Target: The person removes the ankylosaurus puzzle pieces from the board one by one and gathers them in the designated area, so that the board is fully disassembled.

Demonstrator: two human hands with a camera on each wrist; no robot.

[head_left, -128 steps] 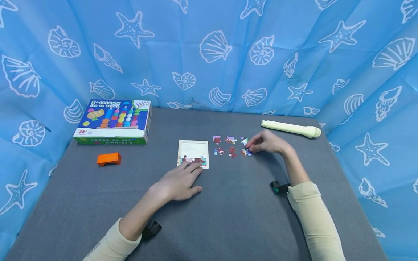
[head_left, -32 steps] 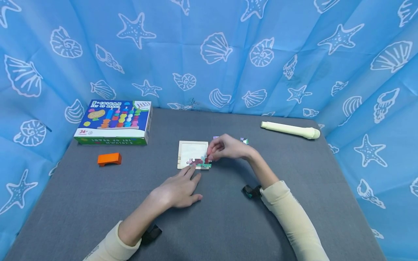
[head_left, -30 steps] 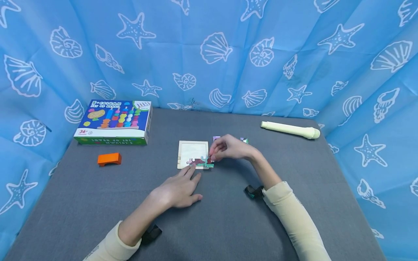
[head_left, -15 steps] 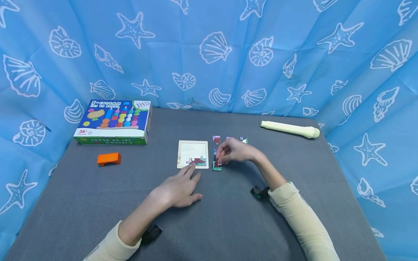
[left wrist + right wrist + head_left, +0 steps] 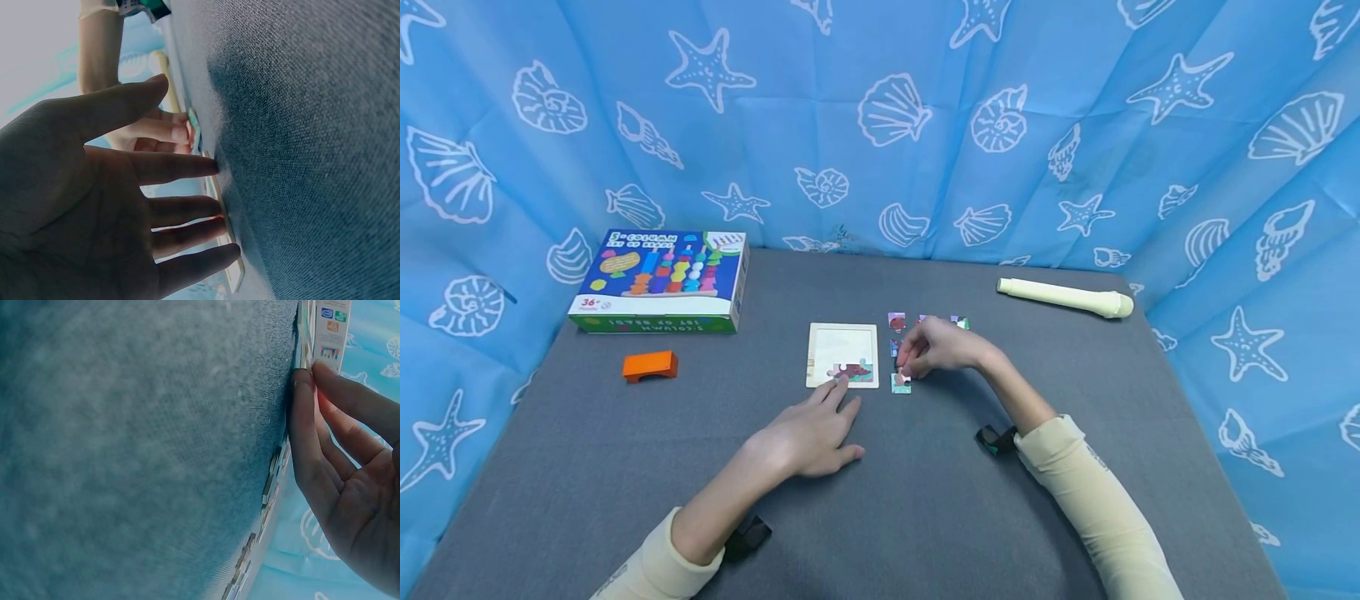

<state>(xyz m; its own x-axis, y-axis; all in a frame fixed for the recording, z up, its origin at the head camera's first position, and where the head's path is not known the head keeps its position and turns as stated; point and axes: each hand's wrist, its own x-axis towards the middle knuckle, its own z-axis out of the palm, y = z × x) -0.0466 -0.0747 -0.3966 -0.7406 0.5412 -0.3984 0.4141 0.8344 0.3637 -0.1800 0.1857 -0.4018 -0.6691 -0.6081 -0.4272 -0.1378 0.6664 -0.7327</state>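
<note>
A square wooden puzzle tray (image 5: 812, 350) lies mid-table, with joined jigsaw pieces (image 5: 852, 372) along its near side. My left hand (image 5: 808, 429) has its fingers extended, fingertips at the tray's near edge. Just right of the tray, my right hand (image 5: 943, 344) pinches a jigsaw piece (image 5: 900, 384) between thumb and fingertips, close over the table. In the right wrist view, the pinched piece (image 5: 306, 347) appears edge-on. Loose jigsaw pieces (image 5: 897, 322) lie beyond and beside the right hand, which hides some of them.
A boxed bead set (image 5: 658, 279) stands at the back left, with an orange arch block (image 5: 651, 365) in front of it. A pale microphone-shaped stick (image 5: 1066, 297) lies at the back right. A blue shell-print curtain (image 5: 880, 167) hangs behind the grey table (image 5: 925, 517).
My right hand went from the rightmost loose pieces to the tray's right edge with a jigsaw piece, then drew back slightly right, still holding it. The left hand shifted slightly nearer, staying at the tray.
</note>
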